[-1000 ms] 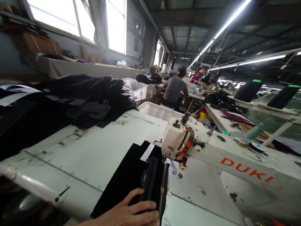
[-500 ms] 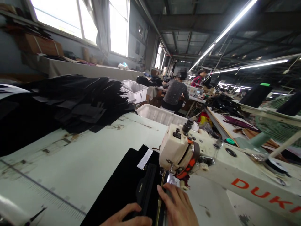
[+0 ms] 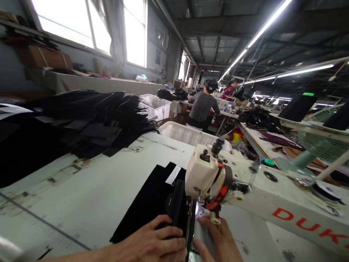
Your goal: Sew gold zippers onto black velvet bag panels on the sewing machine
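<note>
My left hand (image 3: 152,242) lies flat with fingers stretched over a piece of black fabric (image 3: 148,198) on the sewing table (image 3: 95,185), pressing it down. A small white label (image 3: 172,174) sits on the fabric's far end. A brass zipper strip (image 3: 188,225) runs along the fabric's right edge toward the needle. My right hand (image 3: 218,240) rests just right of the zipper, under the head of the cream DUKI sewing machine (image 3: 209,174), fingers extended on the work. Neither hand grips anything.
A big heap of black cut pieces (image 3: 89,120) covers the table's left. White plastic bins (image 3: 188,133) stand beyond the table. A seated person (image 3: 203,105) works at a far station. A green fan (image 3: 319,145) and cluttered benches fill the right.
The fabric and zipper have slid forward under the machine head. My left hand moved up onto the fabric; my right hand shifted in beneath the presser foot.
</note>
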`<state>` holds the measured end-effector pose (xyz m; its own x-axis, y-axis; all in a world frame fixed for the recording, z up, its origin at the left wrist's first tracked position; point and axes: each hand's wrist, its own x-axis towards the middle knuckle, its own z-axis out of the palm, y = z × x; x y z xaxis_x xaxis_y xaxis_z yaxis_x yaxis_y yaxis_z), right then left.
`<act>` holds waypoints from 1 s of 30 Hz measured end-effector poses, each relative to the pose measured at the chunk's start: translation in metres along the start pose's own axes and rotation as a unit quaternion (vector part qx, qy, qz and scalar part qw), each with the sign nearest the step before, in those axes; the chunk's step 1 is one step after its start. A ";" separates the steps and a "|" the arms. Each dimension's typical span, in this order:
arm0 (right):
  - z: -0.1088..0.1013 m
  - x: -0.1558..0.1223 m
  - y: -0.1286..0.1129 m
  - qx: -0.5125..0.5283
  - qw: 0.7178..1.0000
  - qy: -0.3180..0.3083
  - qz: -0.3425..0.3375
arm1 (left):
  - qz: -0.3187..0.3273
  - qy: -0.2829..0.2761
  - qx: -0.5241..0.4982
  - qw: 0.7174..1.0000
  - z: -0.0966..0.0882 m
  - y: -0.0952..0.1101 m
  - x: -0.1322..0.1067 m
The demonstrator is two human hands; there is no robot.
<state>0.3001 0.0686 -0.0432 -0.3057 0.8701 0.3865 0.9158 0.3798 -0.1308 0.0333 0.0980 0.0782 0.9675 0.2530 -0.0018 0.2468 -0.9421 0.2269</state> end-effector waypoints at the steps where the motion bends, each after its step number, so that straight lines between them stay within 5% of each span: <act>1: 0.000 0.002 0.002 -0.001 1.000 -0.007 -0.006 | -0.003 0.005 0.002 1.000 0.001 0.000 -0.001; 10: 0.003 0.003 -0.004 -0.044 0.998 0.024 -0.023 | 0.004 0.009 -0.098 0.995 0.001 -0.006 -0.005; 15: 0.002 0.016 -0.030 -0.025 0.998 0.046 0.021 | -0.013 -0.009 -0.117 0.993 0.002 -0.003 -0.001; 20: -0.004 0.015 -0.026 -0.035 0.997 0.058 0.037 | -0.008 0.019 -0.102 0.995 0.002 -0.001 -0.001; 26: -0.002 0.012 -0.018 0.050 0.995 -0.023 0.083 | -0.010 0.041 -0.078 0.996 0.010 -0.002 -0.001; 30: -0.006 0.020 -0.028 0.055 0.993 -0.022 0.104 | -0.023 0.031 -0.062 0.997 0.016 -0.003 -0.003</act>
<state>0.2696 0.0736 -0.0260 -0.1262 0.9451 0.3015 0.9273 0.2203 -0.3027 0.0306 0.0963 0.0615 0.9490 0.3121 0.0445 0.2782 -0.8956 0.3471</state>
